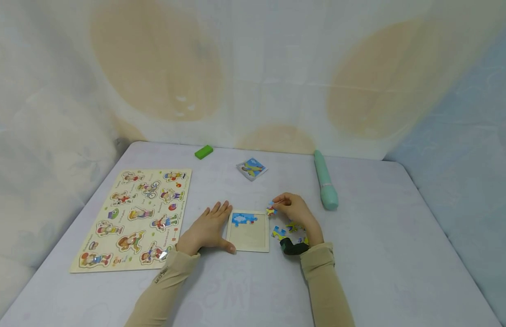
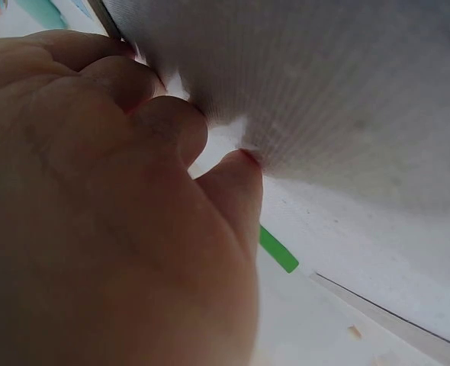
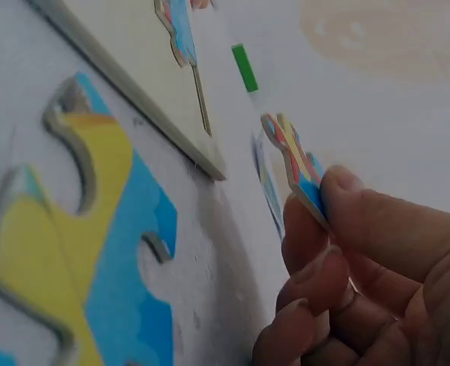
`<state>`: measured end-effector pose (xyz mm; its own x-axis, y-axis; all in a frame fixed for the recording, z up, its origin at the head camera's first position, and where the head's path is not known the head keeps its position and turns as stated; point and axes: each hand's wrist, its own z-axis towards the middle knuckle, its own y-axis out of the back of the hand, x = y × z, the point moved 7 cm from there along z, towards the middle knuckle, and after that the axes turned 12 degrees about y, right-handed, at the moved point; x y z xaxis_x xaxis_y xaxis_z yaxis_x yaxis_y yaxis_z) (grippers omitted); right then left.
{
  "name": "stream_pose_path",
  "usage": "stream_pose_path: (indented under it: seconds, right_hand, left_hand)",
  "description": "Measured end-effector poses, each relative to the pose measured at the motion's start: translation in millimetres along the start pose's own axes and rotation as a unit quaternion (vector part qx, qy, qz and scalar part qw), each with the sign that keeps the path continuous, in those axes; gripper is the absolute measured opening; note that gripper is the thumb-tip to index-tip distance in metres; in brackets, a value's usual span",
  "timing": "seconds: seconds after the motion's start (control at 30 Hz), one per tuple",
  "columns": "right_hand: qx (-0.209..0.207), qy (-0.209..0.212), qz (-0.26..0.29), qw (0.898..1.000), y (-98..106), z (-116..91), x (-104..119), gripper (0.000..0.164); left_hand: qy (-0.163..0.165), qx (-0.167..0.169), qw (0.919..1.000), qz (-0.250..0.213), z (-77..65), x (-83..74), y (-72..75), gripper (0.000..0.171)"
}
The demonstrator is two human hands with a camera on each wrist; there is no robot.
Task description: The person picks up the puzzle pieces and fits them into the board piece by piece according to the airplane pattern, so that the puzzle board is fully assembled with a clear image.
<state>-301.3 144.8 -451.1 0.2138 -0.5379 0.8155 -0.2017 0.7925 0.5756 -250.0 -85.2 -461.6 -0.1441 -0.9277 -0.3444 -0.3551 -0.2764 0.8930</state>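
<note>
My right hand [image 1: 295, 210] pinches a jigsaw piece [image 3: 295, 156] between thumb and fingers, held up by the top right corner of a small wooden puzzle tray [image 1: 248, 249]. The piece is blue, yellow and red. Along the tray's upper left lie joined blue puzzle pieces [image 1: 239, 219]; its lower part is bare wood. Against the tray's left edge rests my left hand [image 1: 208, 230], fingers straight and spread, thumb near the lower left corner. Beneath and beside my right wrist several loose yellow and blue pieces [image 3: 107, 221] lie on the table, partly hidden by the arm.
A large wooden board with sports figures [image 1: 132, 218] lies at the left. Behind the tray is a small picture card [image 1: 252, 168] with a yellow and blue print. A green block [image 1: 204, 152] sits near the back edge, and a mint-green stick-like object [image 1: 325, 181] lies back right.
</note>
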Motion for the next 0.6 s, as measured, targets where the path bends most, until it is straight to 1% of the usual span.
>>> stream_pose_path:
  seconds: [0.03, 0.1, 0.23, 0.27, 0.37, 0.47, 0.6]
  right_hand:
    - [0.018, 0.004, 0.002, 1.000, -4.0, 0.1, 2.0, 0.020]
    - [0.042, 0.013, 0.003, 0.999, -10.4, 0.2, 6.8, 0.020]
    - [0.066, 0.019, 0.002, 0.998, -22.7, 1.3, 14.3, 0.023]
    - [0.068, 0.013, 0.001, 0.998, -25.3, 1.3, 15.1, 0.024]
    - [0.069, -0.009, -0.005, 0.998, -31.6, 1.4, 14.3, 0.029]
    - [0.060, -0.029, -0.018, 0.998, -34.0, 1.3, 13.0, 0.031]
    - [0.039, -0.038, -0.037, 0.998, -32.2, 1.4, 14.3, 0.035]
  left_hand:
    - [0.000, 0.000, 1.0000, 0.000, 0.1, -0.1, -0.1, 0.124]
    - [0.000, -0.001, 1.0000, 0.000, 0.2, -0.1, -0.1, 0.124]
    - [0.000, 0.000, 1.0000, 0.001, 0.4, 0.3, -1.2, 0.124]
    - [0.000, 0.000, 1.0000, 0.001, 0.4, 0.4, -1.4, 0.124]
    - [-0.001, 0.000, 1.0000, 0.002, 0.8, 0.8, -1.9, 0.124]
    - [-0.002, -0.001, 1.0000, 0.003, 0.9, 0.6, -2.0, 0.123]
    - [-0.003, 0.000, 1.0000, 0.003, 0.6, -0.1, -1.2, 0.123]
